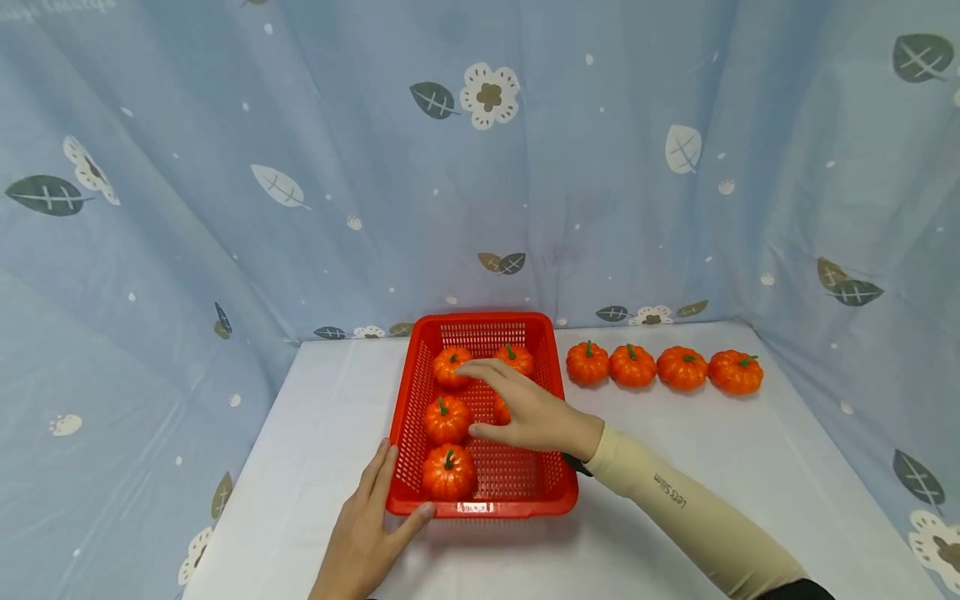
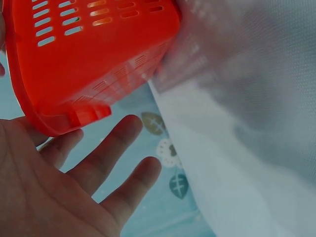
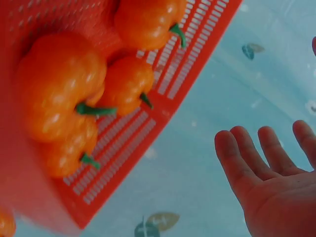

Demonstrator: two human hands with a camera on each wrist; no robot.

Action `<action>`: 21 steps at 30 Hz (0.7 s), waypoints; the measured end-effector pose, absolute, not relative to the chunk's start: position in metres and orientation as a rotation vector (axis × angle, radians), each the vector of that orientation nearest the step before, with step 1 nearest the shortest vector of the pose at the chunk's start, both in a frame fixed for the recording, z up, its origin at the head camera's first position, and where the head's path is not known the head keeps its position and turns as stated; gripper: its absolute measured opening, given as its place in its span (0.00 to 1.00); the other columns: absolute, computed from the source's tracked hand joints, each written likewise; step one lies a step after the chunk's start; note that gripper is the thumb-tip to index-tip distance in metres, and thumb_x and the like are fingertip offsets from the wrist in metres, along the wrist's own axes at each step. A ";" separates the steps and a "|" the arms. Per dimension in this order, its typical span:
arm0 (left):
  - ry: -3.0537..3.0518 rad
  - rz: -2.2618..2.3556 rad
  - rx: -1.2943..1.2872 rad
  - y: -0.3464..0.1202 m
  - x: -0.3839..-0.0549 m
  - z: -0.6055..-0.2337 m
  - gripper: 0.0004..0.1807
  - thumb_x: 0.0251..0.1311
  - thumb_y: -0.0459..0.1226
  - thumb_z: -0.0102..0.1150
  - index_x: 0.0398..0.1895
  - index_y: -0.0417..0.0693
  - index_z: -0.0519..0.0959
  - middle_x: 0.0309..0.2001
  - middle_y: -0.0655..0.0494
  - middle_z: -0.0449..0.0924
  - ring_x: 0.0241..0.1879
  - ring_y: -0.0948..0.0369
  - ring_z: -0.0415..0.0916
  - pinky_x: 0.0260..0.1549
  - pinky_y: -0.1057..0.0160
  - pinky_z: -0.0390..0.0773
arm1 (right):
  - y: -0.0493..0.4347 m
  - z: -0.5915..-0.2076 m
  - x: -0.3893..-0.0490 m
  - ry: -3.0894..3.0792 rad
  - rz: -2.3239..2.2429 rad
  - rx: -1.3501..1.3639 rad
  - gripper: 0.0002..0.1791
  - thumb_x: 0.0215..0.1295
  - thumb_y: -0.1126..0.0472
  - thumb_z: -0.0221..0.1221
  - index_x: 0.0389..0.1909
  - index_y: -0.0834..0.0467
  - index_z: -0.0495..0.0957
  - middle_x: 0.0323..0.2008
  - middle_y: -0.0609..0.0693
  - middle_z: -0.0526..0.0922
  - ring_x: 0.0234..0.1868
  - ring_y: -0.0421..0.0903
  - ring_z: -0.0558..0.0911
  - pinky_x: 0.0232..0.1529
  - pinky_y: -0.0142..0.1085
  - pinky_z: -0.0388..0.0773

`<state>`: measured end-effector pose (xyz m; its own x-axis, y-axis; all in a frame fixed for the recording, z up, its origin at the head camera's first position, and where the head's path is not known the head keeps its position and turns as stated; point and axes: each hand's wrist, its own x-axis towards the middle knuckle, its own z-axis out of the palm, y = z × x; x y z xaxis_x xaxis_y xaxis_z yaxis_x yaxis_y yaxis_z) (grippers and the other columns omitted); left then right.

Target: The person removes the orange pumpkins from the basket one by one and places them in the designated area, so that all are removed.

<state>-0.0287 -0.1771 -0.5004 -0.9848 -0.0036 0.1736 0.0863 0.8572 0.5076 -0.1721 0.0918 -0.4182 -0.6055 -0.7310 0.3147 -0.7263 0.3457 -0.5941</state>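
A red plastic basket (image 1: 551,487) with slotted walls holds several small orange pumpkins: three down its left side, such as the front pumpkin (image 1: 448,472), and two visible on the right. My right hand (image 1: 540,410) is above the basket, its fingers spread with nothing held, partly covering a right-side pumpkin (image 1: 502,408). At the basket's front left corner, my left hand (image 1: 362,527) touches the rim with fingers extended. In the left wrist view, the left hand's fingers (image 2: 111,155) look straight and apart under the basket's edge. The right wrist view shows the right palm (image 3: 286,202) bare.
Several more pumpkins (image 1: 632,366) stand in a row on the white table (image 1: 675,450), right of the basket. A blue curtain (image 1: 375,208) with leaf and flower prints hangs behind and along the sides. A dark object (image 1: 576,464) shows beneath the right wrist.
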 end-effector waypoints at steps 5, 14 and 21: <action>-2.856 -0.795 -0.074 -0.177 -0.029 -0.499 0.55 0.58 0.65 0.65 0.82 0.54 0.53 0.81 0.60 0.48 0.65 0.44 0.71 0.57 0.37 0.74 | 0.074 -0.426 -0.173 2.530 -1.057 -1.395 0.40 0.66 0.50 0.68 0.75 0.44 0.61 0.72 0.40 0.64 0.73 0.43 0.63 0.68 0.45 0.69; -2.873 -0.772 -0.052 -0.177 -0.028 -0.499 0.55 0.58 0.66 0.63 0.82 0.54 0.52 0.81 0.61 0.47 0.64 0.43 0.71 0.57 0.34 0.73 | 0.051 -0.438 -0.175 2.459 -0.907 -1.420 0.42 0.65 0.51 0.69 0.76 0.49 0.61 0.71 0.44 0.67 0.71 0.43 0.66 0.64 0.38 0.73; -2.838 -0.781 -0.088 -0.179 -0.028 -0.500 0.55 0.58 0.66 0.64 0.82 0.54 0.53 0.80 0.62 0.48 0.64 0.44 0.71 0.57 0.36 0.73 | 0.041 -0.453 -0.173 2.402 -0.728 -1.417 0.39 0.62 0.53 0.72 0.72 0.52 0.66 0.66 0.48 0.70 0.66 0.43 0.70 0.63 0.34 0.73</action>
<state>-0.0281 -0.1786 -0.4996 -0.9790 0.0056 0.2039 0.1091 0.8590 0.5002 -0.1725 0.0410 -0.4528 -0.4911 -0.8706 0.0304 -0.7410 0.3992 -0.5399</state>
